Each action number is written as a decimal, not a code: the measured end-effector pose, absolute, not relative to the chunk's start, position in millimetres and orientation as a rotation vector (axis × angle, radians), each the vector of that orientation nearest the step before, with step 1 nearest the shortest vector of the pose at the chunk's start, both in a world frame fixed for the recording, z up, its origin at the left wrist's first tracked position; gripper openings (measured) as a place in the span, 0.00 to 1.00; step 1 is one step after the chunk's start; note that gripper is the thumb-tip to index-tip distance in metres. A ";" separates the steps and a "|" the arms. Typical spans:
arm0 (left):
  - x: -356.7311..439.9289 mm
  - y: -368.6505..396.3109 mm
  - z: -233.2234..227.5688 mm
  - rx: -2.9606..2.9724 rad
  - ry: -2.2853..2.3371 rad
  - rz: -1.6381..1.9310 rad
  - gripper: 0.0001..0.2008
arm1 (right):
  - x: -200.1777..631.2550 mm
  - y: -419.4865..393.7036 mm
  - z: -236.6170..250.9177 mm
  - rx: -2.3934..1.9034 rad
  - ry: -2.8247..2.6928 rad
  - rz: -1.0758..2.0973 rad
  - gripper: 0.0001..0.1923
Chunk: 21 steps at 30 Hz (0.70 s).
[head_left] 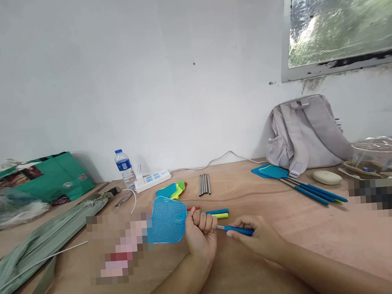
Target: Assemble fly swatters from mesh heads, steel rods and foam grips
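A blue fly swatter [169,219] lies across the space in front of me, its mesh head to the left. My left hand [201,231] is closed in a fist around the shaft just beside the head. The fingers of my right hand [260,239] grip the blue handle [239,230], and a short length of metal shaft shows between the two hands. Behind my left hand lie loose blue and yellow handles [220,215] and a red one, partly hidden. Farther back are several metal tubes [204,184] side by side and a pile of blue, yellow and red swatter heads [168,190].
Several blue swatters [311,191] lie at the right before a grey backpack [309,132]. A white oval object [327,177] and plastic bowl [377,152] are beyond. Leftward stand a power strip [153,180], water bottle [125,165], green bag [60,179] and grey-green fabric case [54,235].
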<state>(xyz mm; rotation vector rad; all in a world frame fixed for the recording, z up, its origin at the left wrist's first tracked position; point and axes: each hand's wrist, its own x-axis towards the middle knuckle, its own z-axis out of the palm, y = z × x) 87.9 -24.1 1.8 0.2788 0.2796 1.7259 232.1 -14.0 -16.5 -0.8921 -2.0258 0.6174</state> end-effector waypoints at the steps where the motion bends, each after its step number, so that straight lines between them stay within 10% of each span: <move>1: 88.3 -24.8 1.8 0.277 0.279 1.727 0.22 | 230.7 -15.4 -16.8 -0.901 -2.018 0.622 0.10; 21: 87.5 -25.8 -6.1 0.283 0.382 1.718 0.22 | 210.1 -27.1 -26.6 -0.896 -2.015 0.497 0.10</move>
